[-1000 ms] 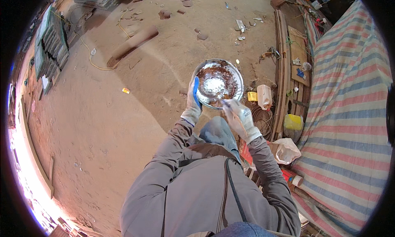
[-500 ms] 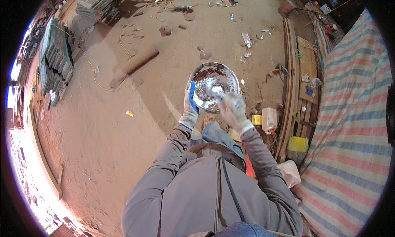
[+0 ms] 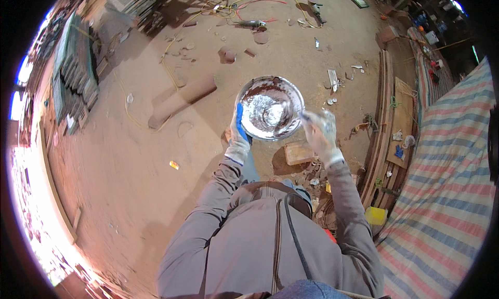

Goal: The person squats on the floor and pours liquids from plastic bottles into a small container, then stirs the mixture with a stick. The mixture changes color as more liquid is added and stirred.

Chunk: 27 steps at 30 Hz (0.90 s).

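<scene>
A shiny metal bowl (image 3: 250, 124) is held out in front of me, tilted so its inside shows, with brown residue smeared round the wall. My left hand (image 3: 238, 142), in a whitish glove with blue on the palm side, grips the bowl's left edge. At the right rim is my right hand (image 3: 321, 134), also in a pale glove, with its fingers drawn together. Something small and dark seems to stick out of them toward the bowl, too blurred to name.
A brown roll (image 3: 182, 102) lies on the dirt floor ahead left, beyond it a stack of boards (image 3: 75, 75). Long planks (image 3: 383, 117) and a striped tarp (image 3: 436, 190) line the right side. A tan block (image 3: 300, 152) lies below the bowl.
My right hand has moved from inside the bowl out to its right rim. The floor around has shifted in view, as I have moved; my left hand keeps its hold.
</scene>
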Each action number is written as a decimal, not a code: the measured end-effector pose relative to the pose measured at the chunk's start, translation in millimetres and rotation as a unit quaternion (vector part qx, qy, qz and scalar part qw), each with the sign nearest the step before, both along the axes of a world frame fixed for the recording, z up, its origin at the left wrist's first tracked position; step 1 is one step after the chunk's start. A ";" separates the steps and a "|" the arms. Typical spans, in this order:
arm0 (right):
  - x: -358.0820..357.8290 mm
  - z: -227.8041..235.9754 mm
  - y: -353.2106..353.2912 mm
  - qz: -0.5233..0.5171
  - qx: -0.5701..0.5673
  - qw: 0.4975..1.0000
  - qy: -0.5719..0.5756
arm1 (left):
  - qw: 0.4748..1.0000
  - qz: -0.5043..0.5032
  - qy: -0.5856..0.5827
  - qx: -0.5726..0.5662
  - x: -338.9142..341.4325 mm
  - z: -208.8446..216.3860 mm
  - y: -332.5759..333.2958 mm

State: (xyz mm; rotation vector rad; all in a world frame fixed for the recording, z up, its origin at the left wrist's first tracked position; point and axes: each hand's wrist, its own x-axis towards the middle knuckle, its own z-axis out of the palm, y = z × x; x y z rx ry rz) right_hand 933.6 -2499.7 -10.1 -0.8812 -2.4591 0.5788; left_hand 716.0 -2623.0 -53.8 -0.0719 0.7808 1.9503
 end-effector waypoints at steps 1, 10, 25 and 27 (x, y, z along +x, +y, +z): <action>-37.5 8.9 7.9 -0.017 0.033 0.999 -0.001 | 1.000 -0.006 -0.018 -0.009 -18.7 12.2 10.3; -188.2 55.6 83.5 -0.005 -0.156 0.986 0.065 | 0.998 0.024 0.044 0.022 -189.7 -1.3 115.9; -290.6 90.1 257.1 0.080 0.079 0.992 -0.055 | 1.000 0.026 0.014 -0.010 -286.0 15.1 284.0; -286.2 44.3 310.1 -0.006 -0.126 0.990 0.063 | 0.999 0.025 0.027 -0.004 -281.0 14.4 330.6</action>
